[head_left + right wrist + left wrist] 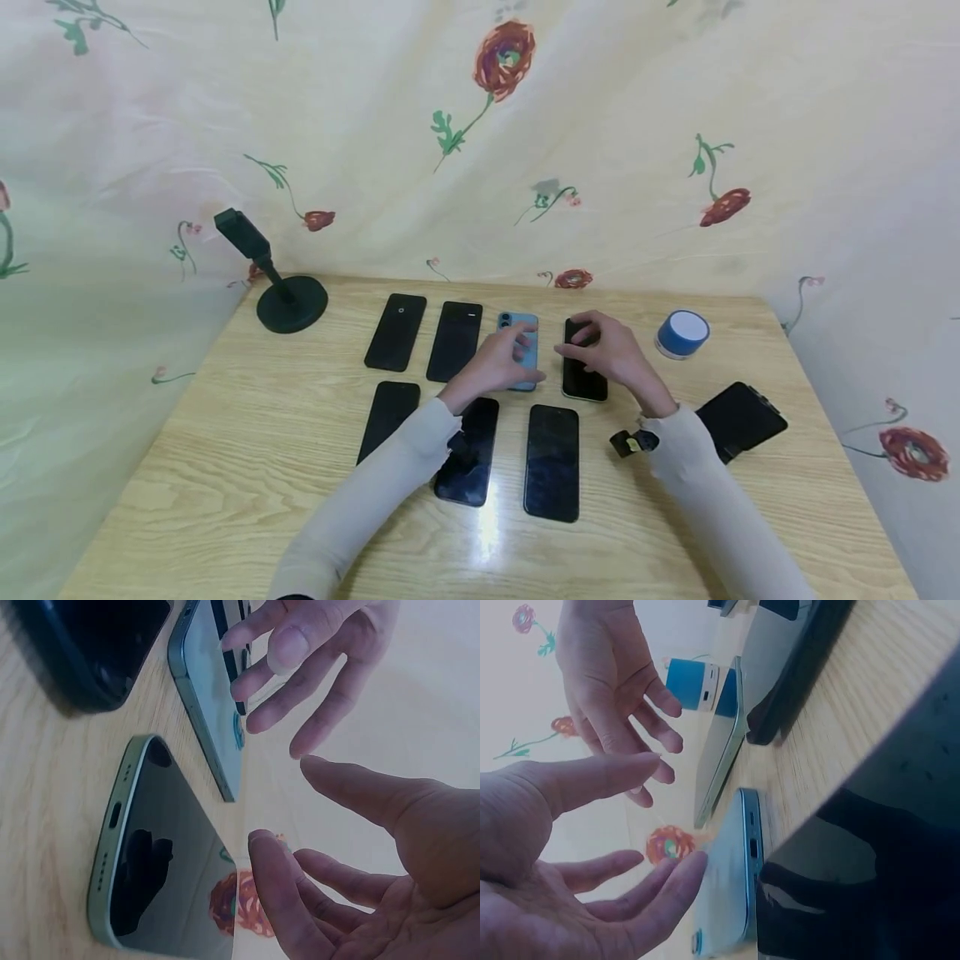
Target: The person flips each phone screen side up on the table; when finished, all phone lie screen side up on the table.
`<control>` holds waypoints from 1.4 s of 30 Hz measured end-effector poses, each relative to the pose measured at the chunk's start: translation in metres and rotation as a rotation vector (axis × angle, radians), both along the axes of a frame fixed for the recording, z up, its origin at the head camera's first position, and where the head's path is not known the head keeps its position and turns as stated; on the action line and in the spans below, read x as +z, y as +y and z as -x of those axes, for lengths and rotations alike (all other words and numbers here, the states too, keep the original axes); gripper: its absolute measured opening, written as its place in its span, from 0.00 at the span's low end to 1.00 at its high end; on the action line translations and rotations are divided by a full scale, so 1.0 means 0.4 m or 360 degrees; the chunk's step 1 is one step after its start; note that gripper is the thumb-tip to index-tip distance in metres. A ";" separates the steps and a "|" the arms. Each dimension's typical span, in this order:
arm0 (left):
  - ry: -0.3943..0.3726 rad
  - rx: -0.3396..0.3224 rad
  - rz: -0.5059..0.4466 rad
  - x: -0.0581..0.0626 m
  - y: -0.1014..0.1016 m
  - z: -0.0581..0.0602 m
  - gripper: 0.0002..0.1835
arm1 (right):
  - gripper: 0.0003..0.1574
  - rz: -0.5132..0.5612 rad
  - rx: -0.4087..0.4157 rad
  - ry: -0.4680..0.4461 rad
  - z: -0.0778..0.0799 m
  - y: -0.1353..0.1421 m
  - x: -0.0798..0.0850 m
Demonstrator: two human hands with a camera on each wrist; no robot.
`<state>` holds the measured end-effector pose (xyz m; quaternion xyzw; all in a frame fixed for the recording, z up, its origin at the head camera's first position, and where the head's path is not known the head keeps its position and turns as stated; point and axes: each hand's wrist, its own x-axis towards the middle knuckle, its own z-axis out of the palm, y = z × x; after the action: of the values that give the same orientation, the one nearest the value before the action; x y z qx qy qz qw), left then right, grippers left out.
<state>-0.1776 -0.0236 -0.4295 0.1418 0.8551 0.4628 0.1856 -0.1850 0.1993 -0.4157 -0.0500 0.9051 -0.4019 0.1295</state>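
Note:
In the head view my left hand (491, 360) hovers over a light-blue phone (529, 357) lying camera side up. Its fingers are spread and loosely bent, with a gap above the phone's back (724, 889) in the left wrist view. My right hand (613, 352) is over a phone with a dark screen (583, 383). The right wrist view shows that phone's pale green frame (101, 877) and the right fingers apart from its glass. Nothing sits between the fingers and thumb of either hand. The two hands face each other, close together.
Several dark phones lie in two rows, including one at the back left (396, 333) and one in front (552, 467). A black stand (292, 304) is at the table's left back. On the right are a blue-and-white round device (683, 333) and a black flat object (742, 421).

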 end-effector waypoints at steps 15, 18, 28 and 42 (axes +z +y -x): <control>0.0134 0.0149 0.0384 -0.006 -0.008 -0.023 0.42 | 0.35 0.0085 0.0084 0.0021 0.037 -0.042 -0.023; 0.0166 0.0119 0.0489 -0.009 0.000 -0.029 0.41 | 0.33 0.0109 0.0070 0.0005 0.046 -0.052 -0.031; 0.0195 0.0034 0.0771 -0.003 0.030 -0.045 0.40 | 0.31 0.0044 0.0030 -0.0066 0.078 -0.078 -0.053; 0.0368 -0.0013 0.1007 -0.005 0.048 -0.048 0.38 | 0.34 -0.0013 0.0050 -0.0190 0.111 -0.106 -0.058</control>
<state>-0.1584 -0.0043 -0.4314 0.1322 0.9712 0.1544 0.1241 -0.2294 0.1567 -0.4389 -0.0398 0.8965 -0.3985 0.1897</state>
